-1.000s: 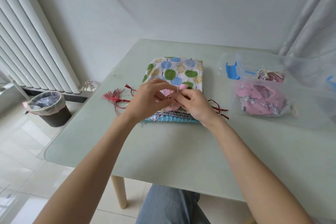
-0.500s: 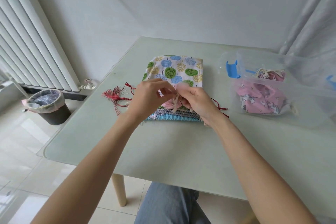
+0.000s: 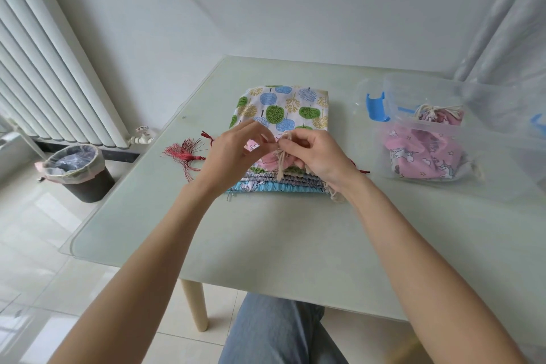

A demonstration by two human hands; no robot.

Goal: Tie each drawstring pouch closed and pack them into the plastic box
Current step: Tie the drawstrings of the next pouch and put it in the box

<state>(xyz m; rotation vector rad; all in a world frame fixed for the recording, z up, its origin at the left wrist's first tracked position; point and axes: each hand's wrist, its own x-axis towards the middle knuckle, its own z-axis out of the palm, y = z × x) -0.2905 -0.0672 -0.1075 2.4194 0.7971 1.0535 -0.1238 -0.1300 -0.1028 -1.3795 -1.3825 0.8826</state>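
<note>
**Both hands working the cord of a pink pouch**

Nearest, a denim-clad knee (image 3: 280, 331) shows under the glass worktop (image 3: 266, 245). Above it the left hand (image 3: 227, 156) and right hand (image 3: 319, 156) meet over a stack of pouches (image 3: 280, 183); each grip pinches the beige drawstring (image 3: 282, 154) of the pink pouch (image 3: 267, 158) on top. A red tassel (image 3: 183, 154) lies at nine o'clock from the hands. At three o'clock the clear plastic box (image 3: 443, 156) holds a pink unicorn pouch (image 3: 419, 159). Beyond, a tree-print pouch (image 3: 283, 106)
</note>
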